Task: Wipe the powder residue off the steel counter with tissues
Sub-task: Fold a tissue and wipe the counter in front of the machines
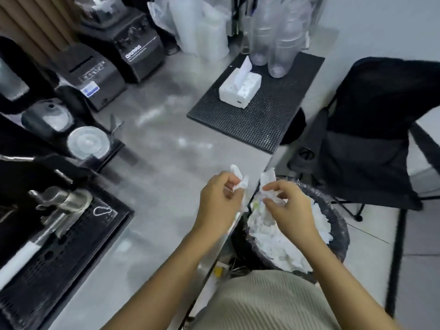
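Across steel counter we note: black bin at counter edge, heaped with used tissues; black mat; powder residue streaked mid-counter; tissue box on mat; our left hand pinching tissue scrap; right hand pinching second scrap above bin.

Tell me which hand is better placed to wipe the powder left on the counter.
Left, probably. The left hand pinches a tissue wad above the steel counter, nearer the powder residue. The right hand holds its tissue out over the bin, past the counter edge.
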Demonstrator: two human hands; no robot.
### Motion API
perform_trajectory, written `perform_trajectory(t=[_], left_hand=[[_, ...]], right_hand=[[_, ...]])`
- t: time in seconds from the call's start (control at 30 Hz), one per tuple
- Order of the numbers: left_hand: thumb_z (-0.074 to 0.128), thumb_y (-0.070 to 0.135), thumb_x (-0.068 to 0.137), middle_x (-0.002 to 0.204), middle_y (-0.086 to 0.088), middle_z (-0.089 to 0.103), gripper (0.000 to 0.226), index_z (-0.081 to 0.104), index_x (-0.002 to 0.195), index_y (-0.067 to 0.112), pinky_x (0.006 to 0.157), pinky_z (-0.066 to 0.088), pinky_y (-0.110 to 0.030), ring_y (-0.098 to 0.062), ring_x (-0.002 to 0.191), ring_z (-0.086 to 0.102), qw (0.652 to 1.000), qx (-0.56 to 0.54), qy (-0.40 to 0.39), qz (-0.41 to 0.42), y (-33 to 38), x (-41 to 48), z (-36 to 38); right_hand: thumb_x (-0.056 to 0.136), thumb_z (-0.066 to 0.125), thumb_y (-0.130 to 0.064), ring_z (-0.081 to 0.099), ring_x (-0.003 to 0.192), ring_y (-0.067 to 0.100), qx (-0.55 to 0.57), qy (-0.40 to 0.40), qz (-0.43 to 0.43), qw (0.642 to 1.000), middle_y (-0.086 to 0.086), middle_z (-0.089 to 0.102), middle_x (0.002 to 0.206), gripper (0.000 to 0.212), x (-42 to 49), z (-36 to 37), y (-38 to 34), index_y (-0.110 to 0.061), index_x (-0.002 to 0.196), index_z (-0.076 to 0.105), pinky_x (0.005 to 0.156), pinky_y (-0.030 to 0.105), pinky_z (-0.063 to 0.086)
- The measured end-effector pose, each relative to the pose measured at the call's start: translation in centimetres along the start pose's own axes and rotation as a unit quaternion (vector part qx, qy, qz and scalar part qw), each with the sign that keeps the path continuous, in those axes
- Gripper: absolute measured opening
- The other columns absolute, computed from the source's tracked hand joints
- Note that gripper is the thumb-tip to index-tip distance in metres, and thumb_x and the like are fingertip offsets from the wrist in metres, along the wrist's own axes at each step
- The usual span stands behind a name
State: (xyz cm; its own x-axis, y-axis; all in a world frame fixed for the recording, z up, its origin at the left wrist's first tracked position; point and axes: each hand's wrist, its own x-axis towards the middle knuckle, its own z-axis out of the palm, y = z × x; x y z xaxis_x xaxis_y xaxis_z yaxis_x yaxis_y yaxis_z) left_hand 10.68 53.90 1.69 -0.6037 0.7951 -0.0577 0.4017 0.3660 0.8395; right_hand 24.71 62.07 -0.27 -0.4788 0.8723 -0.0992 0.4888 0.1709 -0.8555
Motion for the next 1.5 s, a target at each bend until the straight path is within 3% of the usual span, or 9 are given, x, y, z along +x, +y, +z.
perform_trajectory(t=[0.17,0.27,0.33,0.43,0.73,0.9,1.1,1.3,1.5], left_hand=[[0.064,0.013,0.085,0.091,0.004,0.055,0.011,0.058,0.089,0.021,0.065,0.046,-0.018,-0.005,0.067,0.052,0.993,0.018,-0.091,0.072,1.6,-0.1,7.4],[0.062,0.014,0.087,0.099,0.003,0.052,0.016,0.061,0.102,0.016,0.072,0.045,-0.018,-0.005,0.074,0.053,0.982,0.054,-0.172,0.047,0.7,0.6,10.0],[0.062,0.02,0.089,0.112,-0.002,0.053,0.029,0.06,0.117,0.014,0.084,0.046,-0.025,-0.016,0.092,0.057,0.954,0.122,-0.273,0.026,0.0,1.2,10.9],[0.061,0.024,0.091,0.112,-0.005,0.061,0.03,0.062,0.119,0.013,0.083,0.043,-0.022,-0.018,0.095,0.057,0.927,0.159,-0.339,0.009,-0.6,1.4,10.6],[0.063,0.025,0.089,0.099,0.005,0.065,0.018,0.068,0.106,0.02,0.078,0.047,-0.016,-0.008,0.083,0.059,0.958,0.044,-0.28,-0.039,-1.1,0.2,7.8],[0.064,0.024,0.088,0.093,0.007,0.068,0.012,0.071,0.098,0.025,0.067,0.046,-0.007,-0.005,0.079,0.062,0.973,-0.032,-0.219,-0.057,-1.2,-1.4,5.3],[0.064,0.018,0.089,0.087,0.004,0.07,0.011,0.072,0.093,0.024,0.072,0.052,-0.016,-0.008,0.078,0.064,0.981,-0.099,-0.146,-0.077,-1.9,-3.7,1.2],[0.065,0.016,0.088,0.084,0.01,0.071,0.013,0.072,0.09,0.027,0.082,0.056,-0.031,-0.013,0.082,0.066,0.983,-0.133,-0.071,-0.108,-5.1,-6.9,-3.6],[0.066,0.018,0.088,0.082,0.015,0.07,0.014,0.071,0.089,0.03,0.078,0.052,-0.024,-0.006,0.08,0.063,0.978,-0.152,0.014,-0.14,-8.8,-11.3,-8.7]], right_hand=[[0.086,0.062,-0.003,0.054,0.094,0.013,-0.015,0.082,0.132,0.988,0.001,0.064,0.113,0.022,-0.5,-2.7,5.7,-0.02,0.1,0.065,0.072,0.019,0.036],[0.092,0.059,-0.011,0.055,0.101,0.017,-0.04,0.06,0.192,0.979,0.006,0.058,0.13,0.03,-0.9,-4.1,7.8,-0.016,0.122,0.061,0.078,0.023,0.038],[0.096,0.058,-0.017,0.054,0.115,0.024,-0.064,0.036,0.228,0.971,0.006,0.05,0.141,0.04,-1.2,-5.2,9.1,-0.016,0.135,0.053,0.085,0.026,0.037],[0.097,0.057,-0.02,0.05,0.124,0.029,-0.069,0.046,0.257,0.963,0.011,0.048,0.143,0.042,-1.7,-6.5,10.6,-0.017,0.138,0.05,0.089,0.034,0.041],[0.095,0.062,-0.02,0.054,0.115,0.018,-0.019,0.064,0.196,0.978,-0.003,0.059,0.124,0.028,-1.7,-5.9,7.5,-0.017,0.122,0.06,0.094,0.034,0.045],[0.094,0.062,-0.021,0.06,0.102,0.012,0.014,0.02,0.121,0.992,-0.012,0.064,0.11,0.019,-1.8,-3.5,3.5,-0.02,0.112,0.064,0.081,0.025,0.045],[0.093,0.063,-0.016,0.061,0.088,0.0,0.022,-0.052,0.05,0.997,-0.018,0.064,0.096,0.013,-2.8,0.3,0.1,-0.018,0.105,0.067,0.067,0.006,0.044],[0.092,0.065,-0.014,0.06,0.08,-0.003,0.025,-0.127,0.014,0.992,-0.018,0.065,0.093,0.011,-4.6,4.5,-2.5,-0.019,0.102,0.067,0.063,0.004,0.042],[0.092,0.065,-0.016,0.063,0.08,0.001,0.017,-0.2,-0.02,0.979,-0.014,0.068,0.092,0.008,-7.1,9.2,-5.6,-0.02,0.099,0.067,0.064,0.007,0.045]])
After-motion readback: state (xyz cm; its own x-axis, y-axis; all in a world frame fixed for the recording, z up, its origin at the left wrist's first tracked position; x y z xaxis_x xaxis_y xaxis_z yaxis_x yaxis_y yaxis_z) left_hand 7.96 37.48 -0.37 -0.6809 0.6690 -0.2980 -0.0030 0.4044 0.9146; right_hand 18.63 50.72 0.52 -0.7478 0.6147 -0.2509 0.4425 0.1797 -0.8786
